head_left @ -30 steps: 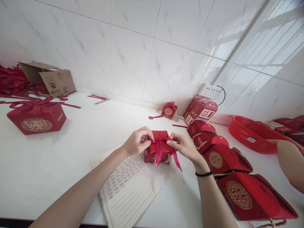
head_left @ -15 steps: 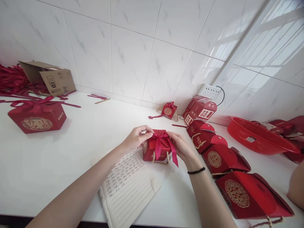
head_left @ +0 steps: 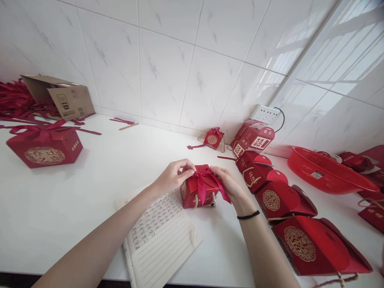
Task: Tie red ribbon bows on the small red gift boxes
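A small red gift box [head_left: 195, 196] with rope handles stands on the white counter [head_left: 99, 188], partly on a lined notebook [head_left: 159, 240]. A magenta ribbon bow [head_left: 204, 180] sits on its top. My left hand [head_left: 172, 176] pinches the left loop of the bow, fingers closed. On the right side of the bow my right hand [head_left: 229, 186] pinches the ribbon; a black band circles that wrist.
A row of open red boxes [head_left: 300, 240] runs along the right. A red plastic basin [head_left: 327, 172] stands at the far right. A larger red box [head_left: 45, 148] with a bow, a cardboard carton [head_left: 64, 98] and loose red ribbons lie at the left. A small tied box [head_left: 212, 139] stands by the wall.
Both hands have kept working the bow on the small box, which has turned slightly. Another person's arm at the right edge has drawn out of view.
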Available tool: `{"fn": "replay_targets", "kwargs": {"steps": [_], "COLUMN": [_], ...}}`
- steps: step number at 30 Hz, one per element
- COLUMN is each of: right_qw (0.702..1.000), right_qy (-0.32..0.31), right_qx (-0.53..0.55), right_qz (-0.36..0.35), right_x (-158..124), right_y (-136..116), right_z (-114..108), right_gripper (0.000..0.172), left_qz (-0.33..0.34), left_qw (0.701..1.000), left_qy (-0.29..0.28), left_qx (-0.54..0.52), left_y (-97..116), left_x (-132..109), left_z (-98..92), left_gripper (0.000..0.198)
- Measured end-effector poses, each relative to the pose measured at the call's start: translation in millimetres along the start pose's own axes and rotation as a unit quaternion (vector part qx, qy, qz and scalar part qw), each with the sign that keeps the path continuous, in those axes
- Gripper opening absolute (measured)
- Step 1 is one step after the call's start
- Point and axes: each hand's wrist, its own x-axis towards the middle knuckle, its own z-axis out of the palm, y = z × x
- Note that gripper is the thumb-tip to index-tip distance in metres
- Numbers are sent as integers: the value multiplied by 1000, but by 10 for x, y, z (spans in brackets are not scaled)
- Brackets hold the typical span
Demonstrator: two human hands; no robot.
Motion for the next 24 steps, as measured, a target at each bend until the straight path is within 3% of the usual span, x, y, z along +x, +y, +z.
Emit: {"fn": "replay_targets", "kwargs": {"steps": [8,13,18,21,24], "right_qw": [1000,1000,999,999,998], "right_qy": [-24,-24,-30,-45,-55], "right_qx": [6,17,21,6,-4], "right_qz": [-5,2,6,-6,-5], "right_x": [48,48,45,48,46], "right_y": [35,31,28,30,34], "right_z": [-52,-57,-78,-113,-142], "right_gripper": [34,33,34,34,35], "left_qz": [-57,-59,-88,-104,-131], "left_qw": [994,994,994,987,986], "left_qy": [-5,2,69,61,30], "left_qx": [-94,-94,16,111,103], "left_y": [-25,-22,76,154,187], "left_x": [18,19,-11,-33,-39], "left_z": [-7,-16,-26,-42,-61], "left_gripper": [19,22,30,40,35]}}
